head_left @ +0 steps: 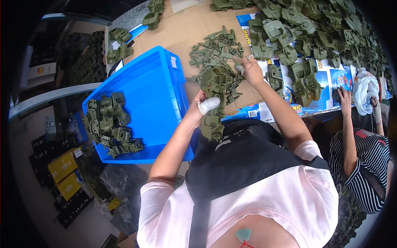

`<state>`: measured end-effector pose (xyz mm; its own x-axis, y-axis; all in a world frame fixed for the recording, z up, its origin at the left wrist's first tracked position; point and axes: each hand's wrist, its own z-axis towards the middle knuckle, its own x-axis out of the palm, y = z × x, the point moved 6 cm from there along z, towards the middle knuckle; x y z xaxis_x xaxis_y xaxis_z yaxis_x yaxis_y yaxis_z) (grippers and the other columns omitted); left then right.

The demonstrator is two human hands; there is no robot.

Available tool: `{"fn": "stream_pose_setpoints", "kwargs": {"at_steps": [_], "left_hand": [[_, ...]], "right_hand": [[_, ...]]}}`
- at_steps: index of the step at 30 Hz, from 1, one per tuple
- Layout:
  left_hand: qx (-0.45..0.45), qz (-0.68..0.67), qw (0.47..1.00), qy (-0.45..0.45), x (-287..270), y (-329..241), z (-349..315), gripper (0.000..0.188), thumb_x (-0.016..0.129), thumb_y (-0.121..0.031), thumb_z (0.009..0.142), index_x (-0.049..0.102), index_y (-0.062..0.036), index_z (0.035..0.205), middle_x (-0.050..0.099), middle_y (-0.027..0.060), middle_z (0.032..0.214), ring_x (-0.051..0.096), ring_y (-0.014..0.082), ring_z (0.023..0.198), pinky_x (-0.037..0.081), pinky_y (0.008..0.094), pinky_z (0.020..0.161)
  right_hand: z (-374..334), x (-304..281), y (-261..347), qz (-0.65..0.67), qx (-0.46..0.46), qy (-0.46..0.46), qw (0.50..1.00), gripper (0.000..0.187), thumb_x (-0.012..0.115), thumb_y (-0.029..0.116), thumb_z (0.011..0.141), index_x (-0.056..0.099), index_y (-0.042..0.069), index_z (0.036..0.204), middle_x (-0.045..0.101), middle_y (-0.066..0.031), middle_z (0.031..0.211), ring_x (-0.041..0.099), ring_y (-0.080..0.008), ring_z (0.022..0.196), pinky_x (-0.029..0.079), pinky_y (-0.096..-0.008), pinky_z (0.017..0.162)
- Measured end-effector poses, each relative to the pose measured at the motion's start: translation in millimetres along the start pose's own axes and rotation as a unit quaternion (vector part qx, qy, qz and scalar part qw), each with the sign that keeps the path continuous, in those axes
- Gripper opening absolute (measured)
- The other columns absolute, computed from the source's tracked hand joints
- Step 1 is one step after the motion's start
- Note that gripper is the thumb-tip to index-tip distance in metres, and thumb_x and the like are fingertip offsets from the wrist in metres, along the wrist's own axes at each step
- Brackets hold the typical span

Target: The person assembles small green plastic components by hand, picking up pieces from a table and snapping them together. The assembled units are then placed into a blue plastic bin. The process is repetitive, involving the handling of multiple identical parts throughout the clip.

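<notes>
My left hand (200,108), a white covering over its thumb, is closed round a long olive-green plastic toy vehicle body (213,128) at the table's near edge. The far end of that body reaches toward a pile of small flat green plastic parts (219,48) on the brown cardboard. Just right of the pile is my right hand (251,71), with pale coverings on its fingertips. Its fingers are bent together, and whatever they hold is too small to make out.
A blue bin (136,78) with several green bodies (108,122) stands at left. Green bodies are heaped (306,33) at the far right on printed sheets. A co-worker's hand (345,100) and a white plastic bag (365,91) are at the right edge.
</notes>
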<state>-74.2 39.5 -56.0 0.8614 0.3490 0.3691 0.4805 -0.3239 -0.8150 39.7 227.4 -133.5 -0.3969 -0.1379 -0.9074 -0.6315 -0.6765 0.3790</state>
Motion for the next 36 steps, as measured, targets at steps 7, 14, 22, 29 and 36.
{"fn": "stream_pose_setpoints", "kwargs": {"at_steps": [7, 14, 22, 29, 36], "left_hand": [[-0.069, -0.162, 0.984, -0.034, 1, 15, 5, 0.046, 0.059, -0.025, 0.084, 0.042, -0.0077, 0.123, 0.058, 0.0148, 0.107, 0.059, 0.0236, 0.096, 0.049, 0.0352, 0.083], [-0.193, -0.221, 0.956, 0.018, 25, 65, 2, 0.045, 0.053, -0.04, 0.085, 0.048, -0.0027, 0.111, 0.061, 0.0213, 0.097, 0.063, 0.0285, 0.084, 0.053, 0.0395, 0.075], [-0.177, -0.177, 0.967, 0.042, 29, 80, 4, 0.046, 0.057, -0.039, 0.083, 0.053, -0.0009, 0.109, 0.061, 0.0173, 0.098, 0.063, 0.0262, 0.085, 0.055, 0.0391, 0.073], [-0.209, -0.169, 0.963, -0.005, 33, 86, -9, 0.038, 0.059, -0.034, 0.083, 0.055, -0.003, 0.105, 0.062, 0.0123, 0.092, 0.063, 0.0234, 0.083, 0.055, 0.0366, 0.07], [-0.192, -0.205, 0.96, 0.017, 33, 89, -8, 0.036, 0.057, -0.032, 0.084, 0.053, -0.0043, 0.107, 0.061, 0.0132, 0.095, 0.062, 0.0262, 0.083, 0.055, 0.0394, 0.071]], "right_hand": [[-33, -126, 40, 0.327, -0.001, 0.109, 0.939, 0.024, 0.062, 0.01, 0.077, 0.056, 0.008, 0.1, 0.061, -0.0142, 0.092, 0.06, -0.0317, 0.086, 0.048, -0.0398, 0.072], [-113, -136, 111, 0.259, -0.157, 0.294, 0.907, 0.025, 0.059, 0.002, 0.069, 0.06, 0.004, 0.094, 0.06, -0.0171, 0.092, 0.059, -0.0336, 0.088, 0.048, -0.041, 0.076], [-121, -124, 129, 0.187, -0.171, 0.358, 0.899, 0.019, 0.053, -0.001, 0.066, 0.058, 0.001, 0.084, 0.058, -0.0195, 0.082, 0.059, -0.0358, 0.082, 0.048, -0.0426, 0.071], [-136, -111, 128, 0.189, -0.241, 0.326, 0.894, 0.029, 0.055, -0.002, 0.064, 0.058, 0.004, 0.092, 0.055, -0.0145, 0.082, 0.058, -0.0322, 0.081, 0.047, -0.041, 0.07], [-134, -112, 132, 0.188, -0.207, 0.366, 0.888, 0.024, 0.056, 0.001, 0.068, 0.06, 0.005, 0.091, 0.058, -0.0164, 0.084, 0.059, -0.0325, 0.084, 0.048, -0.0413, 0.072]]}}
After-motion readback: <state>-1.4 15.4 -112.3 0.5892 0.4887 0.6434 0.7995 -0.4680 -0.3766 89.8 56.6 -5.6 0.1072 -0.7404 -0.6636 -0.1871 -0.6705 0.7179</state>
